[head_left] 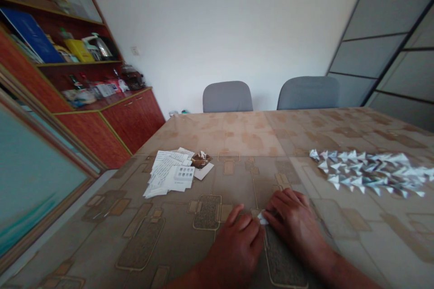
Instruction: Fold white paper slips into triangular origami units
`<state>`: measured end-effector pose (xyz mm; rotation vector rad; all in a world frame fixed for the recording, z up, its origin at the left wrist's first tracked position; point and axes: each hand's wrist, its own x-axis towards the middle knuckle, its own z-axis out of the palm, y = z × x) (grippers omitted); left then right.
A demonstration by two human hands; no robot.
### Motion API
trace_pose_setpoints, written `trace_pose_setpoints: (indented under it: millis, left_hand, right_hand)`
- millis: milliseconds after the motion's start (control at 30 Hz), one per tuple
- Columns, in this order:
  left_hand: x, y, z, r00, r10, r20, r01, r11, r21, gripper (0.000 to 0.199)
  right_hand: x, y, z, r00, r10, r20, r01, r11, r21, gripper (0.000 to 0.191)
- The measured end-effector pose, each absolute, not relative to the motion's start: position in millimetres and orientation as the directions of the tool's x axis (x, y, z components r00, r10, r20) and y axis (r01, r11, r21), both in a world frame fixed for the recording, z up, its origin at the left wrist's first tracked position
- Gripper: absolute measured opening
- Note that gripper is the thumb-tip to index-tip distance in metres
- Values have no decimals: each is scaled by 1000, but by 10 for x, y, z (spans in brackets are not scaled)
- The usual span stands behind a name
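Paper scrap (262, 218) sits between our hands, right hand (292, 219) pinching it, left hand (237, 239) just beside; its grip we can't tell.

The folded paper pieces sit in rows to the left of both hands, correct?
No, the side is wrong: the head view shows the folded paper pieces in rows to the right of both the left hand and the right hand.

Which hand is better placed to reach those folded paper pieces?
Probably the right hand: it is nearer the folded paper pieces, while the left hand is farther off, across the small white paper.
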<state>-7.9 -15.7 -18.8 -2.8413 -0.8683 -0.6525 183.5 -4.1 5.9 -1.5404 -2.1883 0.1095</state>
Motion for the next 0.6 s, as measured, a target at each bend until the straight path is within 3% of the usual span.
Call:
trace_pose_setpoints:
  millis: [167, 600]
  left_hand:
    - [-78, -178, -159, 737, 509, 444, 555, -831, 31, 19]
    - [-26, -139, -61, 743, 576, 341, 585, -806, 87, 22]
  right_hand:
    - [1812, 0, -16, -182, 943, 277, 881, 282, -381, 13]
    - [1854, 92, -87, -182, 953, 242, 878, 268, -397, 10]
